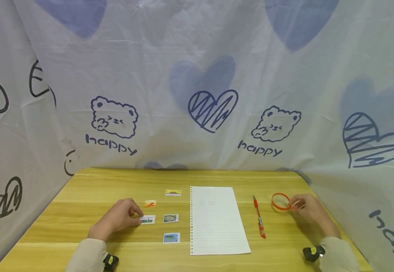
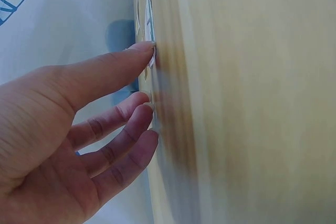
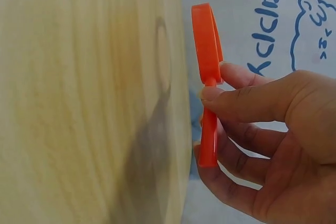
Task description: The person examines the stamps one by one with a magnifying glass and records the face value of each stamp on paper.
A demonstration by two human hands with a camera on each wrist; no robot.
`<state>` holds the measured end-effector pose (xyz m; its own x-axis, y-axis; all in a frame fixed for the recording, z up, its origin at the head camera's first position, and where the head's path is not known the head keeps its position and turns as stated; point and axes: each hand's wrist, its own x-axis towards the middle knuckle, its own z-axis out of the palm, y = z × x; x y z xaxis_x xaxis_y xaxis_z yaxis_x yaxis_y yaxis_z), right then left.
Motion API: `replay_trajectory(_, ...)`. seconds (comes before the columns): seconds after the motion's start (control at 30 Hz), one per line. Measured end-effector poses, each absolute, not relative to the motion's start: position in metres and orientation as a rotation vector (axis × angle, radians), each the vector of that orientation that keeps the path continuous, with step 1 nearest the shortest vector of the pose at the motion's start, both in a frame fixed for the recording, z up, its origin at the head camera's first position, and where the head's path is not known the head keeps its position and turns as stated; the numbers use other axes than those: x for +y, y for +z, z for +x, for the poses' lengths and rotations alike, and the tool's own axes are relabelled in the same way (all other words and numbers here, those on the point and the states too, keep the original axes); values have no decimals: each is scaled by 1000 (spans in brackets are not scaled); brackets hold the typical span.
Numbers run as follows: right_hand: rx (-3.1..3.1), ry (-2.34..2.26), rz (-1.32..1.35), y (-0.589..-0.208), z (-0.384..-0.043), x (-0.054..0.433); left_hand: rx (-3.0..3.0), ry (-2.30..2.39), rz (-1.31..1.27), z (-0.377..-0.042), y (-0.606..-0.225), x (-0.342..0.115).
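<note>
While gripping the magnifier [image 3: 208, 51] by its handle with the right hand [image 1: 307, 207], above the right of the table [image 1: 170, 260], touching one stamp [image 1: 148, 219] with the loosely curved left hand [image 1: 120, 214]; unable to tell whether pinching it. Probably just starting: leaving four other stamps [image 1: 171, 237] lying flat, the pen [image 1: 259, 216] unheld, the page [image 1: 217, 223] bare below faint marks [image 1: 208, 203].

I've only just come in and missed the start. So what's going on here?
A person's left hand touches a small stamp on a wooden table, with four other stamps nearby. Their right hand holds a red magnifying glass by its handle, raised off the table. Between the hands, lined paper and a red pen lie untouched.
</note>
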<state>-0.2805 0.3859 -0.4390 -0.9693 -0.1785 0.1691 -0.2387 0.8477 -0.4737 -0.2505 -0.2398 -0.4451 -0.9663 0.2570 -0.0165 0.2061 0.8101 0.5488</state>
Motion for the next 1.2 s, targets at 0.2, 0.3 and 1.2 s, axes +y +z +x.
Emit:
replay_trajectory(0.2, -2959, 756, 201, -444, -276, 389, 2908, 866, 402, -252, -448, -240)
replay_trajectory(0.3, -2965, 748, 180, -447, -275, 390, 2901, 874, 405, -252, -449, -240)
replay_trajectory(1.2, -2995, 823, 144, -459, -278, 396, 2903, 841, 338, -252, -447, -240)
